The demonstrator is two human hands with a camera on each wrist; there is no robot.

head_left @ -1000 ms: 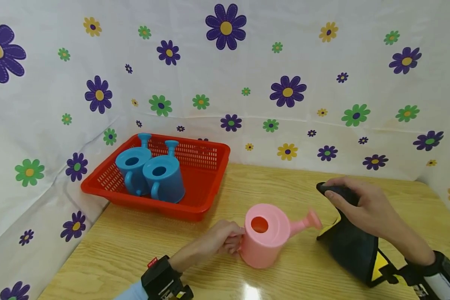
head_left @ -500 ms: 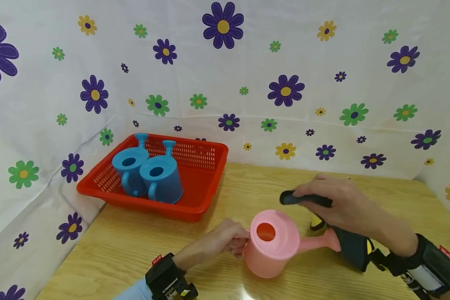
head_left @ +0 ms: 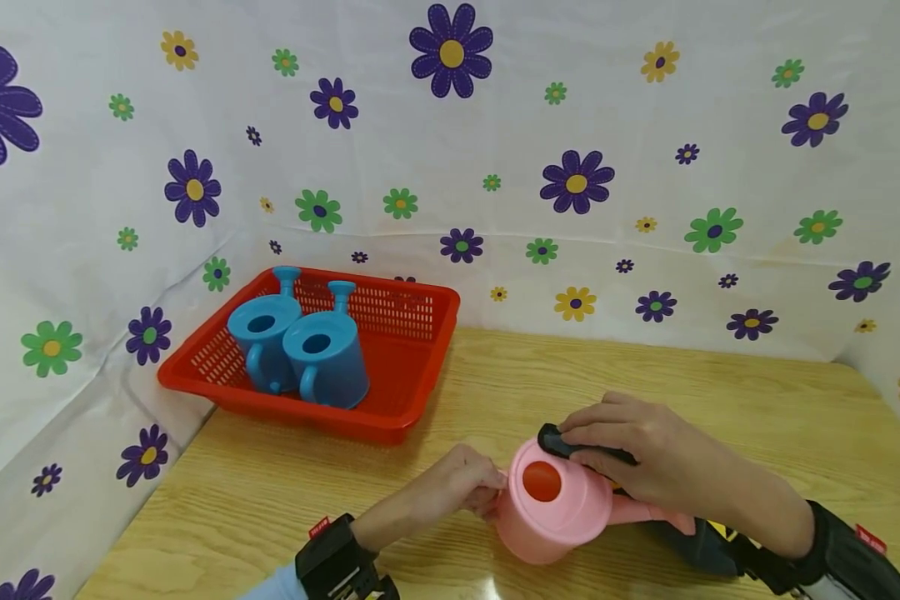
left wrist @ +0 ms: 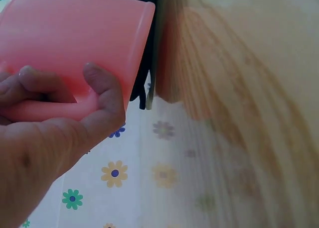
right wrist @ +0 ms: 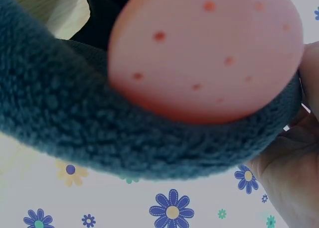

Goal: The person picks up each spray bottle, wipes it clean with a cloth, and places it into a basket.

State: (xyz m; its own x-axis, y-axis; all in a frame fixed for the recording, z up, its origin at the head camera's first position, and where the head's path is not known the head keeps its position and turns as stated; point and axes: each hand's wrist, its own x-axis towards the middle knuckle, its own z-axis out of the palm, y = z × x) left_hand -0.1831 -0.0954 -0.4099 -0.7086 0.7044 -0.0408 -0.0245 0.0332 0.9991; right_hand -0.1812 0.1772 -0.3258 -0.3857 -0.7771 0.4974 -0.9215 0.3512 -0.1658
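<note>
A pink toy watering can (head_left: 562, 523) stands on the table in the head view, spout to the right and its top showing a round hole. My left hand (head_left: 461, 483) grips its handle; the left wrist view shows fingers curled round that handle. Above the can's far rim, my right hand (head_left: 637, 450) pinches a folded edge of a dark grey towel (head_left: 581, 450), which touches or nearly touches the can's top. The towel has a yellow side and hangs behind the spout. In the right wrist view, the fuzzy towel curves below the dotted sprinkler head (right wrist: 209, 58).
At the back left sits a red plastic basket (head_left: 420, 392) holding two blue watering cans (head_left: 326, 362). A white curtain with printed flowers (head_left: 465, 167) borders the wooden table (head_left: 720, 383) at the back and sides.
My right hand has carried the towel leftward and down from the right side onto the can's top. The left hand has shifted the can slightly right and nearer.
</note>
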